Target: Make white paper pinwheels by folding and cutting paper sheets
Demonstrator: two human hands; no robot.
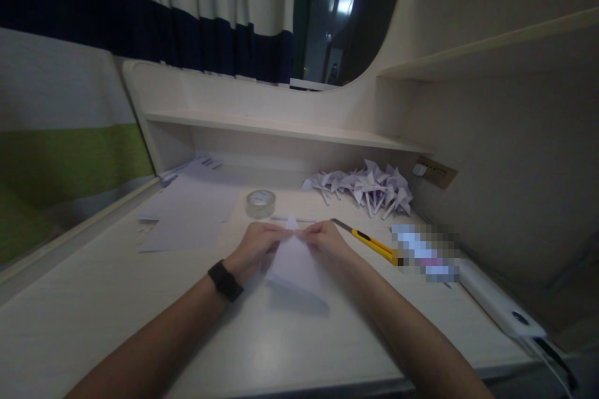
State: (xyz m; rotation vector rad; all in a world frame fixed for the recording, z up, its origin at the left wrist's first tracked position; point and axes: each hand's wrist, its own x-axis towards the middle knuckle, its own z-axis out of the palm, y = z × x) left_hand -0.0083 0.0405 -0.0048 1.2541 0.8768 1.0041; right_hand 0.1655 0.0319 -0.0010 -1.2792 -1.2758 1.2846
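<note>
The left hand [255, 248] and right hand [327, 240] pinch the top corner of a folded white paper [294, 262], held just above the desk [116, 318]. A yellow utility knife [369, 241] lies just beside the right hand; a tape roll [261, 203] and paper pinwheels [365, 187] sit farther back.

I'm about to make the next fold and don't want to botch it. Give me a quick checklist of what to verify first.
1. Both hands on the paper: left hand and right hand pinch the folded white paper at its top. Ok.
2. Paper tip aligned: hidden by the fingers. Cannot tell.
3. Desk under the paper bare: ok.
4. Utility knife blade out, close to the right hand: not ok.
5. Tape roll and finished pinwheels lie apart from the hands: ok.
</note>
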